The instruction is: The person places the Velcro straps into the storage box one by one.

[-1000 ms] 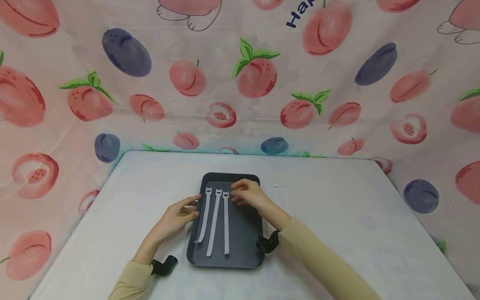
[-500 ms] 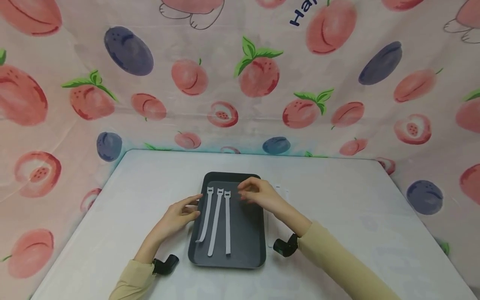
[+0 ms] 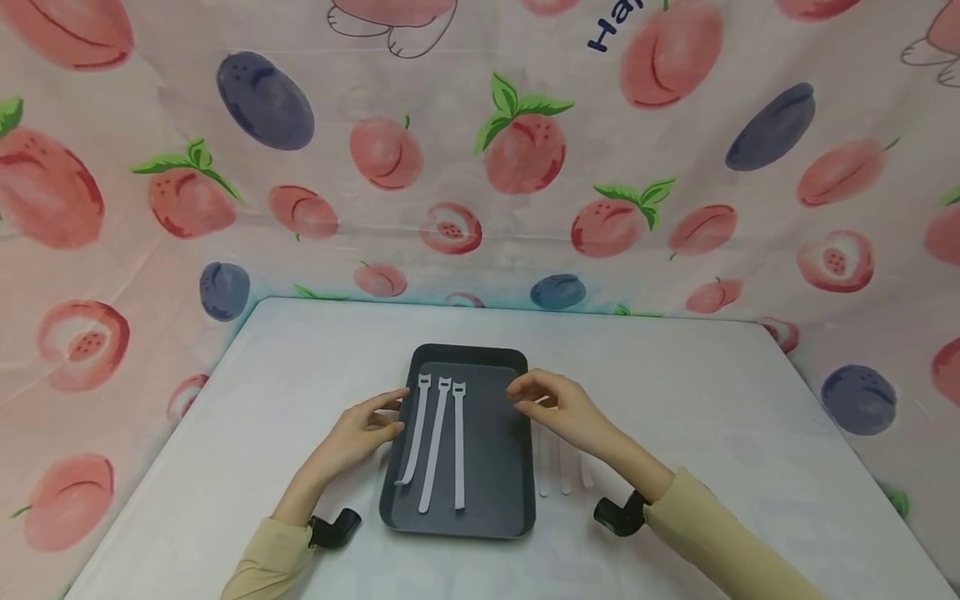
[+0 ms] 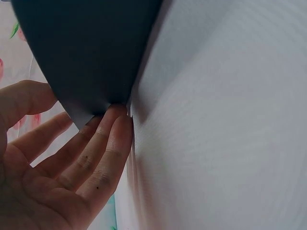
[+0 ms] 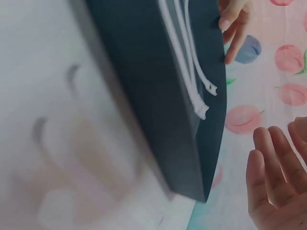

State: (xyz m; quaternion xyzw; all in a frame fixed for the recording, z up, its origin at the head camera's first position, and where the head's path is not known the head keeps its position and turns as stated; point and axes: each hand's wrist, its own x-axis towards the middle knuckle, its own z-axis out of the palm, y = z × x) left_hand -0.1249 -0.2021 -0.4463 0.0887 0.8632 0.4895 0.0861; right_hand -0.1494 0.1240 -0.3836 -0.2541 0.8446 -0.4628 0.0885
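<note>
Three white hook-and-loop cable ties (image 3: 435, 442) lie side by side, lengthwise, in the left half of a dark grey rectangular tray (image 3: 495, 475). My left hand (image 3: 352, 437) touches the tray's left edge, its fingertips against the outer wall (image 4: 96, 67) in the left wrist view. My right hand (image 3: 570, 408) hovers just past the tray's right rim, fingers loosely bent and holding nothing. Beneath and beside it, more pale ties (image 3: 565, 475) lie on the table, partly hidden by the hand. In the right wrist view, that hand (image 5: 278, 187) is apart from the tray.
The tray stands on a white table (image 3: 712, 433). Behind it hangs a cloth backdrop (image 3: 420, 83) printed with peaches and plums. A black wrist camera (image 3: 336, 529) sits on my left wrist, another (image 3: 622, 514) on my right.
My right hand has moved right, from above the tray's inside to beyond its right rim. The left hand stays at the tray's left edge, and the three ties in the tray lie as before.
</note>
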